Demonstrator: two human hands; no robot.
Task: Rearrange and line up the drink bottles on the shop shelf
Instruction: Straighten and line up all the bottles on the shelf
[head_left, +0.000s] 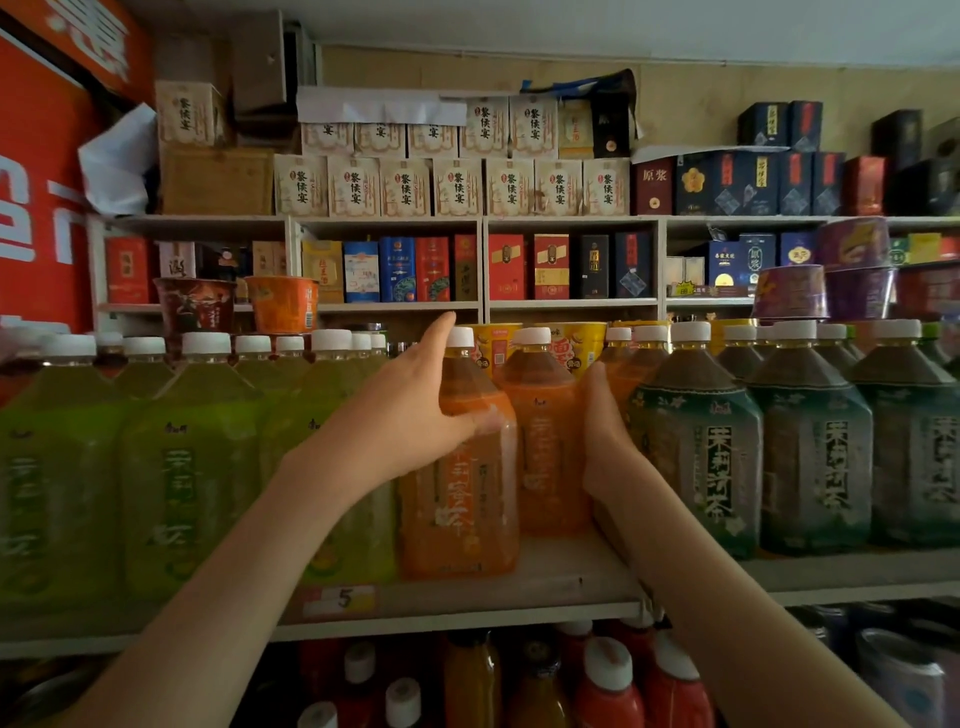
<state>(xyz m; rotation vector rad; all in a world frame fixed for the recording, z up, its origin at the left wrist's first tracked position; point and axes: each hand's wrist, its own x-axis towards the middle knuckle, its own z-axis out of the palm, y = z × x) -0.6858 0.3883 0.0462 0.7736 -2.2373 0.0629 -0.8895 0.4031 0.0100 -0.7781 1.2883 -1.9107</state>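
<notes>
While our left hand (415, 400) grips the front orange tea bottle (460, 509) at centre frame on the shelf (561, 571), our right hand (605, 436) touches the orange bottle behind (543, 441); its finger grip we cannot tell.

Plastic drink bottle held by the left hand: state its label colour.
Orange label on the plastic drink bottle, seen in head view.

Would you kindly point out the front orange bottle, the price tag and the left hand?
front orange bottle (467, 519), head view, on its label
price tag (340, 598), head view, on the printed 5
left hand (408, 413), head view, on the back of the hand
</notes>
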